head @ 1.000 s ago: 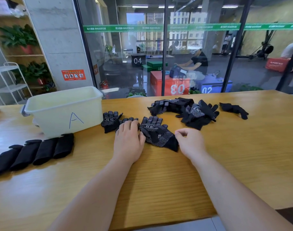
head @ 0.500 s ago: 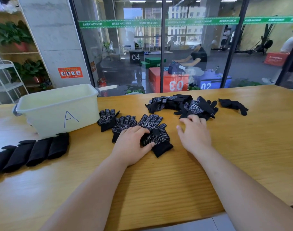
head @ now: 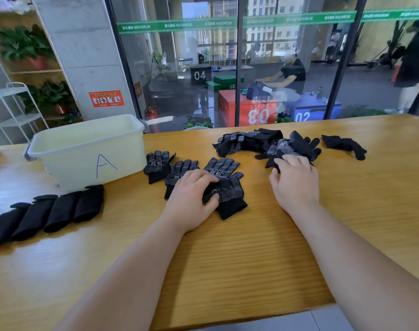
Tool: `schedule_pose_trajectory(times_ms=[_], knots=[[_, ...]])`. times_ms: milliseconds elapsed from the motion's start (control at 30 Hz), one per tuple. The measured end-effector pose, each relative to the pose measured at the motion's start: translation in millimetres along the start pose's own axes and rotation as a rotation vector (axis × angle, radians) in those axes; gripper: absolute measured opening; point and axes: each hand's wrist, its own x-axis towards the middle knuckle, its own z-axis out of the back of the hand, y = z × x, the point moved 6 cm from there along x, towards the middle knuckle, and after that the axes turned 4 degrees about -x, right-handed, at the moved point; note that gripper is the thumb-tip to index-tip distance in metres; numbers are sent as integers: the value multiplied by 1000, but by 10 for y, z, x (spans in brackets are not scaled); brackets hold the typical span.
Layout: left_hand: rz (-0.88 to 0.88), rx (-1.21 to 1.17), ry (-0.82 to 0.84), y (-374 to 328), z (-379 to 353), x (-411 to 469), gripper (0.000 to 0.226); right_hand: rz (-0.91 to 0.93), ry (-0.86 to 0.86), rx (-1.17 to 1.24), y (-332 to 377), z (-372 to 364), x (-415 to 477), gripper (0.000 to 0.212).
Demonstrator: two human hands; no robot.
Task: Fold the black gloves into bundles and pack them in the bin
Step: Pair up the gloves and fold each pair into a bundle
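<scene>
on the wooden table (head: 227, 271), just right of the cream plastic bin (head: 89, 149): three lots of black dotted gloves (head: 159, 166) laid flat in a row, dotted side up, the rightmost a stacked pair (head: 230, 194). resting on that pair, left hand (head: 191, 199), fingers bent, thumb and fingertips nipping a fold of knit near the cuff. farther right, right hand (head: 296, 182), fingers curved down onto the near edge of a loose heap of gloves (head: 251, 142); hard to tell whether gripping one or only touching. beyond the heap, well apart, one lone glove (head: 344, 145). in front of the bin, toward its left, four folded bundles (head: 51, 211) side by side, touching, not yet packed.

handling, as a guess: light, soft, floppy knit, likely to slump or unroll once released. rubbery dots probably grippy against each other and the wood, so better lifted than dragged. best taken at the ribbed cuff, or pinched through both layers at mid-palm to keep a pair aligned. nothing fragile.

writing: a hand-drawn blue "a" (head: 104, 164) on the bin's front. a white two-character mark on each flat glove, too small to read surely. behind the glass, "maximum" repeated along a green strip (head: 227, 21), plus numbered boxes (head: 249, 111) marked "04", a mirrored "03" and "02".
</scene>
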Motion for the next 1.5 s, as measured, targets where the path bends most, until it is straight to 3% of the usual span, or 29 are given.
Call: schedule_pose_trajectory(times_ms=[100, 233, 367, 467, 567, 700, 833, 933, 1100, 1200, 1367, 1500], knots=[[-51, 28, -62, -75, 55, -28, 37, -38, -84, 233, 53, 228, -125, 26], [-164, 86, -93, -203, 58, -50, 32, -196, 33, 470, 107, 284, -401, 35], [-285, 168, -70, -309, 40, -74, 30, -248, 151, 318, 56, 201, -577, 23], [-338, 162, -14, -356, 13, -119, 21, -162, 143, 95, 70, 206, -622, 20], [-284, 148, 100, -358, -4, -190, 27, 52, 67, 9, 289, 236, -628, 24], [-199, 134, 150, -342, 75, -304, 46, 217, 127, 34, 467, 209, -651, 26], [-156, 144, 179, -303, 166, -349, 28, 304, 74, 142, 546, 299, -694, 22], [-141, 200, 221, -291, 292, -354, 20, 380, 150, 242, 636, 308, -723, 26], [113, -42, 110, -210, 939, -133, 16, 376, 240, 362, 639, 332, -750, 24], [161, -129, -9, -226, 1381, 147, 18, 378, 273, 398, 647, 342, -762, 23], [221, 23, 110, -159, 1682, 484, 21, 373, 287, 507, 621, 357, -784, 21], [177, 121, -52, -152, 1814, 493, 21, 379, 288, 544, 614, 376, -788, 25]])
